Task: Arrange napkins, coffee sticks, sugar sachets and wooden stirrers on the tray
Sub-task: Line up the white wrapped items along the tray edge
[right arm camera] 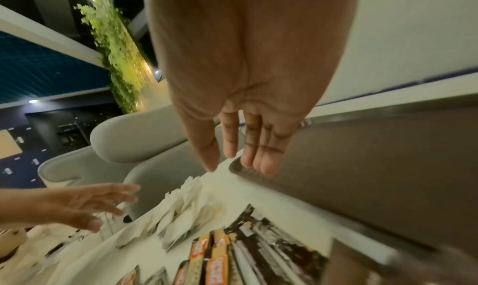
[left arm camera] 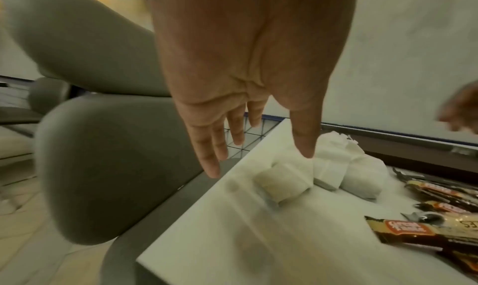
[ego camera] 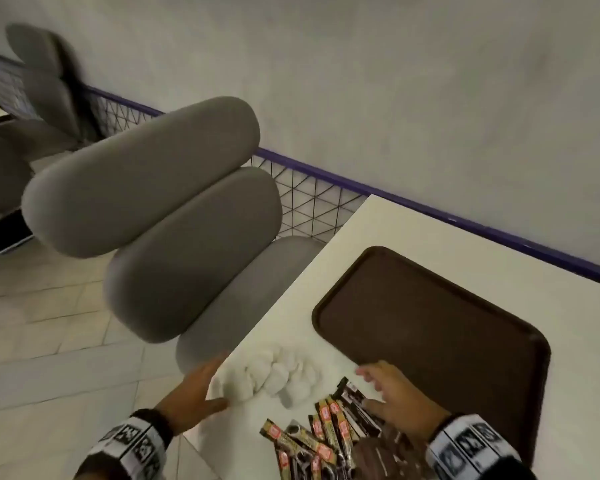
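Observation:
A dark brown tray (ego camera: 430, 327) lies bare on the white table (ego camera: 378, 223). Left of it sits a heap of folded white napkins (ego camera: 271, 374) (left arm camera: 333, 170) (right arm camera: 186, 205). Coffee sticks (ego camera: 329, 431) (left arm camera: 426, 230) (right arm camera: 222, 254) in black, gold and orange wrappers are strewn near the front edge. My left hand (ego camera: 201, 389) (left arm camera: 248, 125) hovers with straight fingers at the napkins' left side, holding nothing. My right hand (ego camera: 392, 400) (right arm camera: 238, 146) is spread flat above the coffee sticks by the tray's near corner (right arm camera: 238, 166), also holding nothing.
A grey padded chair (ego camera: 174, 216) stands close against the table's left edge. A wire grid with a purple rail (ego camera: 309, 202) runs along the pale wall behind. A second grey chair (ego camera: 42, 81) stands further off over the tiled floor.

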